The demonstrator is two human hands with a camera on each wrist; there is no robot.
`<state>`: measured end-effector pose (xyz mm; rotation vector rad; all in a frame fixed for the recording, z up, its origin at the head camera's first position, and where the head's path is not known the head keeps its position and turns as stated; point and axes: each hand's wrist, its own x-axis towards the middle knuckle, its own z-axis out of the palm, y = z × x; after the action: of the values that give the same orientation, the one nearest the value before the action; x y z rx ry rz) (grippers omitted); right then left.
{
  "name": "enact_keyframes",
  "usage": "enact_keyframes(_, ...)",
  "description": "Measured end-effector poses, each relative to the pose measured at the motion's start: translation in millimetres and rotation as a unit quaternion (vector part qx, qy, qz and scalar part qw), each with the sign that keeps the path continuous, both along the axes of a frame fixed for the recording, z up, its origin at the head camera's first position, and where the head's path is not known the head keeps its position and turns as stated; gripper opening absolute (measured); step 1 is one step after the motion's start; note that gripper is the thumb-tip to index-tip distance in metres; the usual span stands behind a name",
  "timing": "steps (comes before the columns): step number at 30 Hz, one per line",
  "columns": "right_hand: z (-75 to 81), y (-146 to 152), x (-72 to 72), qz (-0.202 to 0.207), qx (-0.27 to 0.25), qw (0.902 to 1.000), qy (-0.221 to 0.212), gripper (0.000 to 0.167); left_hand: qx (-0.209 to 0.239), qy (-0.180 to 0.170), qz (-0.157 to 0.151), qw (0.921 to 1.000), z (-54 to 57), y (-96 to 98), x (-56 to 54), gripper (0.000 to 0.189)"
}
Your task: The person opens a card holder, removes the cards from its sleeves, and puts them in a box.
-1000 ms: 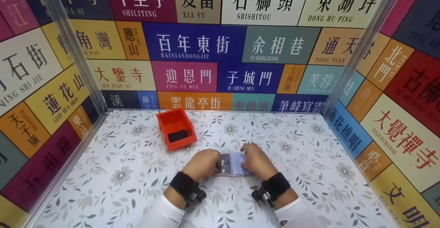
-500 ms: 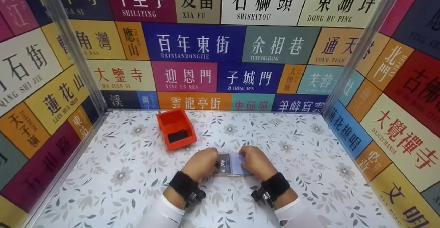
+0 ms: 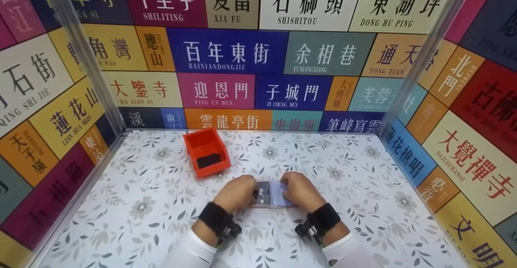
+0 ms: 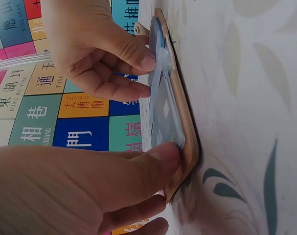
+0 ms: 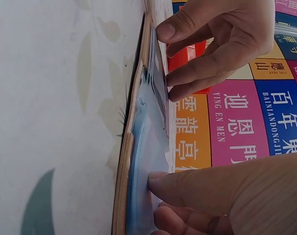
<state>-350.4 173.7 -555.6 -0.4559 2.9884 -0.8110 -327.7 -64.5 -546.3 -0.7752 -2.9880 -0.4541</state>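
Observation:
An opened card holder [image 3: 277, 195] lies flat on the table, with clear plastic sleeves [image 5: 142, 171] inside a brown cover [image 4: 189, 134]. A dark card [image 3: 263, 197] with white lettering shows in its left half. My left hand [image 3: 237, 193] grips the left end, its thumb on the near edge in the left wrist view and its fingers at the far side. On the right half, my right hand [image 3: 302, 192] holds the bluish clear sleeves between thumb and curled fingers. The undersides of several fingertips are hidden.
Behind and to the left stands a red-orange bin [image 3: 207, 151] with a flat black item [image 3: 209, 160] in it. The table [image 3: 343, 227] has a grey leaf and flower pattern. Walls [image 3: 226, 50] covered in coloured lettered panels enclose the back and both sides.
My right index finger, raised at the far edge a second ago, has come down onto the sleeves. The left hand shifts only slightly; the card holder and bin stay in place.

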Motion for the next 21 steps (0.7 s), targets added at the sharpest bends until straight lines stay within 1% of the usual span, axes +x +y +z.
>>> enact_keyframes(8,-0.9,0.6,1.4,0.005,0.009,0.9998,0.019,0.033,0.004,0.044,-0.024,0.9987,-1.3,-2.3,2.9,0.019)
enact_keyframes(15,-1.4,0.9,0.4,0.002,0.007,0.9999,0.010,0.033,0.005,0.054,-0.029,0.9981,-1.5,-2.3,2.2,0.018)
enact_keyframes(21,-0.6,0.2,0.5,0.003,0.010,0.9999,0.013,0.033,0.013,0.070,-0.031,0.9970,-2.8,-3.0,3.1,0.013)
